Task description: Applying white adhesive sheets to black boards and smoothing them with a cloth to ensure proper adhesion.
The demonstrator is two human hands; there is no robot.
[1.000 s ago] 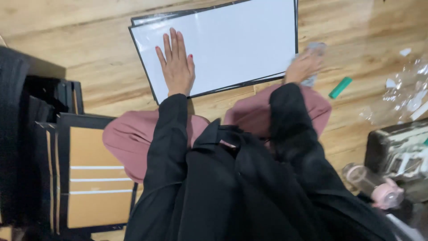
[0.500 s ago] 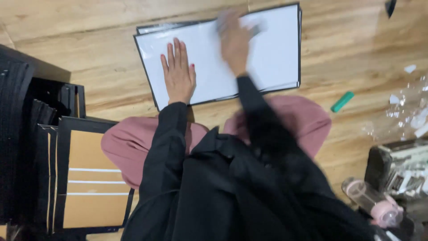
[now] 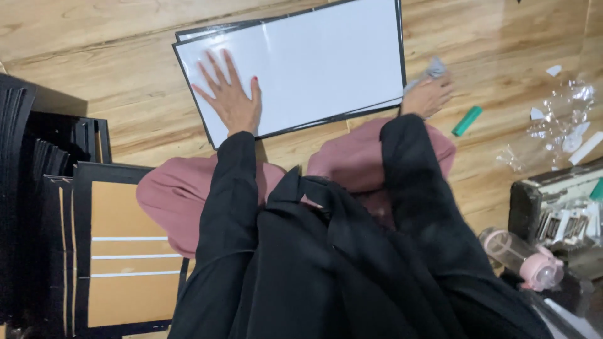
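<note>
A white panel with a thin black frame (image 3: 326, 59) lies flat on the wooden floor in front of my knees. My left hand (image 3: 231, 97) rests flat on its left part, fingers spread. At the panel's right lower corner my right hand (image 3: 427, 94) is closed around a small grey cloth (image 3: 433, 68), which pokes out above the fingers. My black sleeves and pink trousers fill the lower middle of the view.
A stack of black frames with brown backings (image 3: 119, 245) stands at the left. A green marker-like stick (image 3: 467, 120) lies right of my knee. Clear plastic scraps (image 3: 559, 125), a dark box of small parts (image 3: 559, 207) and a pink-capped bottle (image 3: 518, 257) sit at the right.
My right hand swept from the panel's top middle back down to its right lower corner with the cloth. My left hand stayed on the panel's left part.
</note>
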